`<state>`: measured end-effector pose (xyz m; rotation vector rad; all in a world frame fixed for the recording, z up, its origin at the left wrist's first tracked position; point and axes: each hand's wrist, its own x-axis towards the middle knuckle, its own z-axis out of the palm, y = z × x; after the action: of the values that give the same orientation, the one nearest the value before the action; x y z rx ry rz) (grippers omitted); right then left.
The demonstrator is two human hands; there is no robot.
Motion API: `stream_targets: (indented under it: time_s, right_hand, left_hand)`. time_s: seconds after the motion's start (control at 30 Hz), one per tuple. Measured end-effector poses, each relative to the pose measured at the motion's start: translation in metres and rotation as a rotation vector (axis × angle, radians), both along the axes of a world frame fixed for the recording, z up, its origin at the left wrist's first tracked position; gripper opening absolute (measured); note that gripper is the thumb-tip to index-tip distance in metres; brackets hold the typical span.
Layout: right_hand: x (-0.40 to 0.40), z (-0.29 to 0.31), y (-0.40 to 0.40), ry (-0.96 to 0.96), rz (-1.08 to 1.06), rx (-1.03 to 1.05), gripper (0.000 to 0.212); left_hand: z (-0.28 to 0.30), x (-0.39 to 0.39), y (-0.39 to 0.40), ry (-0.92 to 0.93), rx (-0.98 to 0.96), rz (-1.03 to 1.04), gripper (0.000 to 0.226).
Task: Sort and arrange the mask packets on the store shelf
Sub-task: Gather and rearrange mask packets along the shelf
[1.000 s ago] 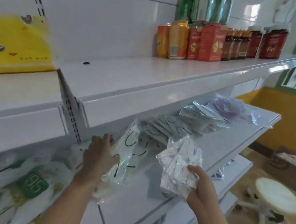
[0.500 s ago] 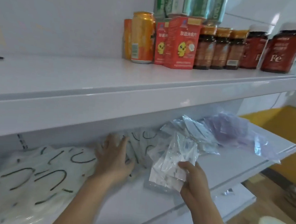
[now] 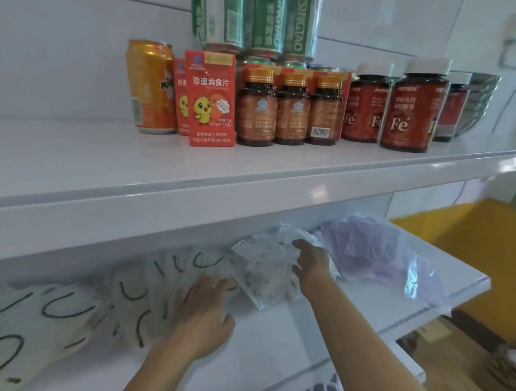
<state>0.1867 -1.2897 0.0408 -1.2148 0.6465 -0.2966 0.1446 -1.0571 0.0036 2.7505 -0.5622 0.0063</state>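
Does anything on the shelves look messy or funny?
Yes. The purple mask packets in a clear plastic bag sprawl crumpled over the lower white shelf's right edge. The white packets with black curved lines lie fanned and overlapping, not stacked.

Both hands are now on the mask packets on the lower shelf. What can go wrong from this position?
1. The purple packets hang over the shelf's right edge; a push from the right hand on the speckled packets might knock them off.
2. The speckled packets overlap the white packets near the left hand, so the two sorts may get mixed.
3. The clear wrappers look slippery; the leaning stack may slide forward.
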Motion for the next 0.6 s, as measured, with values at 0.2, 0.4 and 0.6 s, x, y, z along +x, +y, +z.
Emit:
stream_targets:
  time_s: [0.2,0.4,0.6]
  right_hand:
    - [-0.064,-0.040,0.023,-0.085,-0.006,-0.569,0.046]
    - [-0.088,-0.054,0.073,-0.154,0.205,-0.877,0.034]
    - [-0.093,-0.052,0.186,-0.344,0.500,-0.914,0.026]
  left_hand:
    - [0.005,-0.002,0.011,-0.048,0.003,0.026,0.055]
    - [0.007,-0.023,0.062,-0.055,-0.051,0.133,0.052]
    - [0.024,-0.076,0.169,-0.220,-0.176,0.291,0.050]
